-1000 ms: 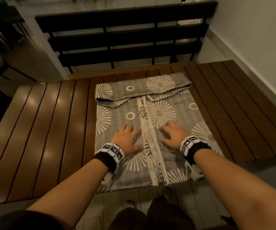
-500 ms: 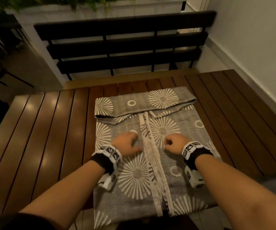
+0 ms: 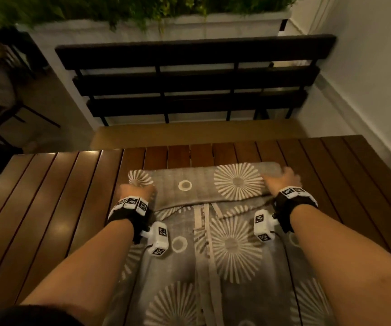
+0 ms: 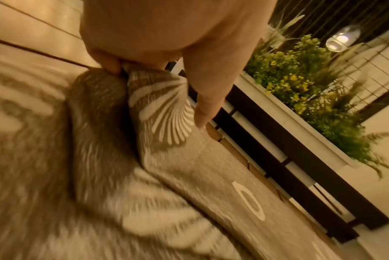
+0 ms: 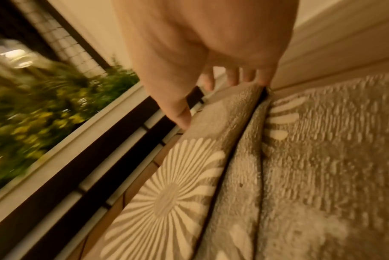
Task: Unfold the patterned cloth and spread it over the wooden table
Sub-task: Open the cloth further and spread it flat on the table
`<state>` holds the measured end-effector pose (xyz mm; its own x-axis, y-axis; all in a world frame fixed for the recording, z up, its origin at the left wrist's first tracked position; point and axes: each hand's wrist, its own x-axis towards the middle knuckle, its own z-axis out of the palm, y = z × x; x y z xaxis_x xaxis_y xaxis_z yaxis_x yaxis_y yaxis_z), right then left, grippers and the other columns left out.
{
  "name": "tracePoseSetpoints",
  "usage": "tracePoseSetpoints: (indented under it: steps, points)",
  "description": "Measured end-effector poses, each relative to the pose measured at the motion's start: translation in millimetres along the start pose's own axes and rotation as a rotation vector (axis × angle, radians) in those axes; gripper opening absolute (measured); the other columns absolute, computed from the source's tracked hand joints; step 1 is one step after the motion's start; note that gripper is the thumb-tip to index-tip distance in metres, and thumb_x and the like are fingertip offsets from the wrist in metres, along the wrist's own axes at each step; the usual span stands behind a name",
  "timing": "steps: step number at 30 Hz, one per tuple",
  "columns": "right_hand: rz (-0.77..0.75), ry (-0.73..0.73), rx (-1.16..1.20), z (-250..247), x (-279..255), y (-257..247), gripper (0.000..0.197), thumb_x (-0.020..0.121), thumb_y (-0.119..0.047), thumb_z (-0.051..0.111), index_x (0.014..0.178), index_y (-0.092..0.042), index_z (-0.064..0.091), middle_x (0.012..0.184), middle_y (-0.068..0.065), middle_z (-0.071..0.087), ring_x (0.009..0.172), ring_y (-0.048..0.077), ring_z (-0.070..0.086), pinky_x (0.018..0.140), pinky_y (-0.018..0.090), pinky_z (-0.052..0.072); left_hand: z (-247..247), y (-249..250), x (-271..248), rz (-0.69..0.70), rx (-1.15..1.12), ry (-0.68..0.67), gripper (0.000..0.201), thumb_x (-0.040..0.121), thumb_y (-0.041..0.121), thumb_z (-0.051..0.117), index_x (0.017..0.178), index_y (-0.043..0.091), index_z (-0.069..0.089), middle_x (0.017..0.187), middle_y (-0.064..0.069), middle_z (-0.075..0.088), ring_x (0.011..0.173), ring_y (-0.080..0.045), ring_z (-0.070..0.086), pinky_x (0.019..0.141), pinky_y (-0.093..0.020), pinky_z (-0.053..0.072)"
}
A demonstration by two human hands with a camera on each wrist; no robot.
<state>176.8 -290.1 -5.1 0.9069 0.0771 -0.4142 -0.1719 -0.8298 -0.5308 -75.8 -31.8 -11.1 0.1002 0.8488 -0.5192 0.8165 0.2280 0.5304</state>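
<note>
On the dark brown slatted wooden table (image 3: 48,208), seen from the head camera, there's a grey patterned cloth with white sunburst and ring prints (image 3: 213,255), still folded, running from near the table's far edge down toward the person and hanging over the near edge. A folded flap lies across its far end. The left hand (image 3: 136,192) sits at the flap's left corner with fingers curled under, and the right hand (image 3: 282,181) is at the right corner, kinda blurred here. Both wrists wear black bands with white marker blocks (image 3: 132,203). Beyond the table there's a dark slatted bench (image 3: 189,74), and behind that a white planter of green plants (image 3: 142,10). From the left wrist camera, the left hand (image 4: 162,44) has a bunched corner of the cloth (image 4: 166,109) pinched between curled fingers (image 4: 108,65) and the palm, with the thumb stretched out and its tip resting on the fabric. Table slats show on the left of that view, the bench (image 4: 278,158) and yellow-flowered plants (image 4: 300,79) on the right. From the right wrist camera, the right hand (image 5: 202,44) has its fingertips (image 5: 233,77) tucked down over the far fold of the cloth (image 5: 300,158) and its thumb pressed on top, so it's grasping that folded edge. The bench (image 5: 77,176) and blurry greenery (image 5: 33,96) are off to the left.
</note>
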Motion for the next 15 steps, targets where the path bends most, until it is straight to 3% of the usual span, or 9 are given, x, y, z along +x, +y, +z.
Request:
tracePoseSetpoints:
  steps: [1, 3, 5, 7, 8, 10, 12, 14, 15]
  points:
    - [0.110, -0.066, -0.008, -1.2, 4.5, -0.3, 0.090, 0.078, -0.045, 0.071, 0.150, -0.015, 0.025, 0.152, 0.017, 0.028, 0.136, 0.041, 0.034, 0.108, 0.049, 0.034, 1.3, 2.3, 3.0, 0.032, 0.057, -0.047, 0.034, 0.077, 0.032, 0.075, 0.083, 0.003, 0.060, 0.055, -0.003, 0.067, 0.065, -0.024, 0.058, 0.065, -0.033, 0.052]
    - [0.170, -0.112, -0.185, 0.0, 13.1, 0.8, 0.092, 0.076, -0.053, 0.070, 0.146, -0.009, 0.030, 0.149, 0.019, 0.035, 0.132, 0.041, 0.040, 0.107, 0.049, 0.036, 2.9, 7.8, 8.8, 0.090, 0.318, -0.204, 0.041, 0.078, 0.035, 0.076, 0.100, 0.002, 0.065, 0.088, -0.011, 0.070, 0.085, -0.025, 0.063, 0.077, -0.032, 0.053]
    - [0.012, -0.068, -0.410, -0.3, 18.5, -1.7, 0.053, 0.082, -0.049, 0.063, 0.114, -0.006, 0.058, 0.122, 0.018, 0.059, 0.108, 0.037, 0.057, 0.097, 0.046, 0.043, -0.5, 17.3, 9.2, 0.155, 0.531, -0.321, 0.043, 0.080, 0.036, 0.073, 0.109, 0.006, 0.064, 0.106, -0.010, 0.063, 0.100, -0.024, 0.060, 0.078, -0.025, 0.049]
    - [-0.100, -0.107, -0.466, -6.0, 23.3, -11.0, 0.033, 0.088, -0.038, 0.060, 0.074, -0.008, 0.057, 0.082, 0.013, 0.062, 0.073, 0.028, 0.058, 0.077, 0.038, 0.049, -4.9, 25.9, 14.6, 0.203, 0.618, -0.397, 0.036, 0.082, 0.029, 0.070, 0.107, 0.005, 0.065, 0.104, -0.008, 0.061, 0.098, -0.021, 0.058, 0.075, -0.023, 0.047]
    - [-0.103, -0.150, -0.460, -10.8, 28.1, -17.9, 0.032, 0.088, -0.034, 0.061, 0.070, -0.008, 0.054, 0.075, 0.011, 0.059, 0.067, 0.027, 0.056, 0.072, 0.036, 0.049, -7.1, 29.9, 18.0, 0.225, 0.626, -0.432, 0.034, 0.079, 0.028, 0.071, 0.105, 0.006, 0.066, 0.104, -0.008, 0.062, 0.097, -0.021, 0.058, 0.079, -0.025, 0.049]
    - [-0.041, -0.290, -0.459, -19.8, 34.9, -30.9, 0.026, 0.087, -0.028, 0.062, 0.078, -0.004, 0.060, 0.088, 0.016, 0.065, 0.076, 0.031, 0.060, 0.076, 0.040, 0.051, -10.2, 36.2, 19.9, 0.263, 0.596, -0.497, 0.029, 0.072, 0.025, 0.072, 0.097, 0.010, 0.069, 0.105, -0.009, 0.066, 0.098, -0.023, 0.060, 0.089, -0.034, 0.051]
    - [0.021, -0.466, -0.457, -27.2, 36.8, -43.2, 0.017, 0.085, -0.019, 0.061, 0.081, -0.003, 0.066, 0.099, 0.021, 0.070, 0.076, 0.030, 0.061, 0.073, 0.041, 0.053, -14.0, 43.1, 24.8, 0.270, 0.612, -0.562, 0.020, 0.077, 0.018, 0.069, 0.095, 0.011, 0.071, 0.105, -0.007, 0.066, 0.097, -0.022, 0.060, 0.089, -0.034, 0.050]
    - [0.042, -0.512, -0.372, -32.8, 35.0, -54.5, 0.010, 0.079, -0.012, 0.063, 0.078, -0.003, 0.067, 0.085, 0.020, 0.072, 0.058, 0.026, 0.059, 0.058, 0.034, 0.051, -22.5, 55.0, 27.3, 0.243, 0.538, -0.611, 0.016, 0.082, 0.015, 0.067, 0.096, 0.007, 0.070, 0.095, -0.007, 0.066, 0.083, -0.021, 0.061, 0.074, -0.033, 0.052]
    - [0.040, -0.523, -0.243, -34.4, 35.7, -59.2, 0.010, 0.076, -0.011, 0.064, 0.079, -0.001, 0.067, 0.078, 0.019, 0.070, 0.051, 0.025, 0.059, 0.053, 0.031, 0.050, -27.4, 62.1, 25.5, 0.194, 0.348, -0.670, 0.015, 0.083, 0.016, 0.066, 0.094, 0.005, 0.068, 0.084, -0.008, 0.066, 0.071, -0.019, 0.062, 0.063, -0.030, 0.052]
